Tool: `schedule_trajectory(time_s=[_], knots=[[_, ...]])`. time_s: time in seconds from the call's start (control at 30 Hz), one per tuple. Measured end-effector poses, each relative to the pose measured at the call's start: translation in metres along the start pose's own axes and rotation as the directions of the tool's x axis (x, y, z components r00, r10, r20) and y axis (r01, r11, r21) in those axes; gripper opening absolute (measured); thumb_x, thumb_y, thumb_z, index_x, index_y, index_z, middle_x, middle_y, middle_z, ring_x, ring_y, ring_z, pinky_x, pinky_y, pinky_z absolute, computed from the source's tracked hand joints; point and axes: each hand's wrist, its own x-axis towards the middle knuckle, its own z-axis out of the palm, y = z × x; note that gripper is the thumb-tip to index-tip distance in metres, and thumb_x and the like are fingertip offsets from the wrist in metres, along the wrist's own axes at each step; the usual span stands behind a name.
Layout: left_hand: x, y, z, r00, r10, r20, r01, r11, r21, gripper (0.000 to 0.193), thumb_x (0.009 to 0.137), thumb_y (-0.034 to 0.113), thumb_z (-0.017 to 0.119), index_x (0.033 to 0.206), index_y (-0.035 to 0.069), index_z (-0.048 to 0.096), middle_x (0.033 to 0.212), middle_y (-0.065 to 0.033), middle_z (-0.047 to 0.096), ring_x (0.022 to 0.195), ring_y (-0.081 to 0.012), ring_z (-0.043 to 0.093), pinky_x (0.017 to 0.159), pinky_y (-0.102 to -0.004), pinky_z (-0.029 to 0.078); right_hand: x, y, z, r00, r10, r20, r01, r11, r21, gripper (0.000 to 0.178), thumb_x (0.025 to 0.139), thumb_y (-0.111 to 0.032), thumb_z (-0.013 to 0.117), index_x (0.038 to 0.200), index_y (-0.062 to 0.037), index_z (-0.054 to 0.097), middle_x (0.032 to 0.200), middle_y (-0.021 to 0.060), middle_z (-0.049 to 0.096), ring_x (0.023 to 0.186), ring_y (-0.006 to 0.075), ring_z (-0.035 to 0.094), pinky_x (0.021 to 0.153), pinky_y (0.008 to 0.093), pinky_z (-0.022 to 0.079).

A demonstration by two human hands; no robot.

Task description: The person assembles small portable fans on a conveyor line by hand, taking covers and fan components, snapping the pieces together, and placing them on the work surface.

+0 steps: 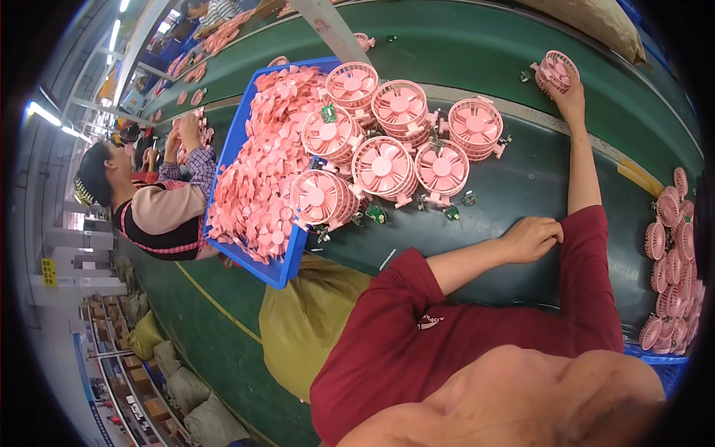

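Note:
My right hand (pixel 570 95) reaches out to the far right, its fingers closed round a pink fan housing (pixel 553 68). A small green circuit board (pixel 524 76) hangs beside that housing. My left hand (pixel 532 239) is curled closed over the dark green work surface, close to my right sleeve; nothing shows in its fingers. Left of my hands stand several stacks of pink fan housings (pixel 383 167) with fan blades inside. One green circuit board (pixel 328 113) lies on top of a stack, and others (pixel 375 214) lie by the stacks' near side.
A blue tray (pixel 277 274) heaped with loose pink fan blades (pixel 261 164) stands left of the stacks. Pink round grilles (pixel 670 261) pile up at the far right. Beyond the work surface runs a green conveyor belt (pixel 462 48). A co-worker (pixel 160 212) sits at the left.

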Motion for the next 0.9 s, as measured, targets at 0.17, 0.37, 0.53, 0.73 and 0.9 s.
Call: schedule_trajectory(time_s=[0.17, 0.37, 0.53, 0.73, 0.9], knots=[[0.000, 0.002, -0.002, 1.000, -0.020, 0.007, 0.020, 1.000, 0.005, 0.008, 0.080, 0.006, 0.057, 0.088, 0.005, 0.059, 0.085, -0.0114, 0.061, 0.080, -0.0334, 0.060, 0.069, -0.0430, 0.048, -0.001, -0.006, 0.006, 0.993, -0.012, 0.116, 0.009, 1.000, 0.027, 0.070, 0.070, -0.030, 0.077, 0.132, -0.0120, 0.050, 0.120, 0.0212, 0.057, 0.110, 0.0337, 0.057, 0.094, 0.0392, 0.045], [-0.005, -0.002, -0.001, 1.000, 0.004, -0.024, -0.004, 1.000, 0.012, 0.008, 0.081, 0.009, 0.055, 0.087, 0.007, 0.060, 0.085, -0.0117, 0.061, 0.083, -0.0332, 0.060, 0.072, -0.0442, 0.048, 0.007, -0.072, -0.019, 0.987, 0.004, 0.162, -0.083, 0.871, 0.485, 0.068, 0.075, -0.023, 0.076, 0.133, -0.0013, 0.047, 0.122, 0.0145, 0.058, 0.103, 0.0197, 0.059, 0.085, 0.0303, 0.049], [-0.001, 0.001, 0.002, 1.000, 0.008, 0.018, -0.009, 1.000, 0.008, 0.010, 0.079, 0.009, 0.055, 0.086, 0.006, 0.061, 0.084, -0.0126, 0.062, 0.083, -0.0339, 0.060, 0.074, -0.0442, 0.048, -0.018, -0.166, -0.075, 0.973, -0.079, 0.215, -0.079, 0.765, 0.639, 0.067, 0.077, -0.019, 0.074, 0.137, -0.0085, 0.046, 0.127, 0.0078, 0.054, 0.103, 0.0153, 0.058, 0.075, 0.0252, 0.050], [-0.005, -0.004, -0.001, 1.000, 0.008, -0.004, -0.008, 1.000, 0.023, 0.015, 0.076, 0.009, 0.055, 0.088, 0.002, 0.061, 0.087, -0.0182, 0.063, 0.086, -0.0378, 0.060, 0.076, -0.0478, 0.048, -0.078, -0.251, -0.087, 0.890, -0.314, 0.330, -0.095, 0.581, 0.808, 0.073, 0.073, -0.005, 0.071, 0.139, -0.0052, 0.041, 0.138, 0.0093, 0.045, 0.125, 0.0189, 0.045, 0.103, 0.0317, 0.038], [-0.004, -0.005, 0.003, 0.996, -0.074, 0.041, 0.071, 0.995, 0.070, 0.024, 0.076, 0.013, 0.058, 0.096, 0.003, 0.063, 0.095, -0.0225, 0.063, 0.092, -0.0411, 0.059, 0.080, -0.0498, 0.047, -0.111, -0.270, -0.075, 0.622, -0.604, 0.499, 0.346, 0.783, 0.517, 0.080, 0.066, -0.009, 0.071, 0.139, -0.0146, 0.040, 0.138, 0.0179, 0.041, 0.128, 0.0368, 0.039, 0.106, 0.0411, 0.033]])
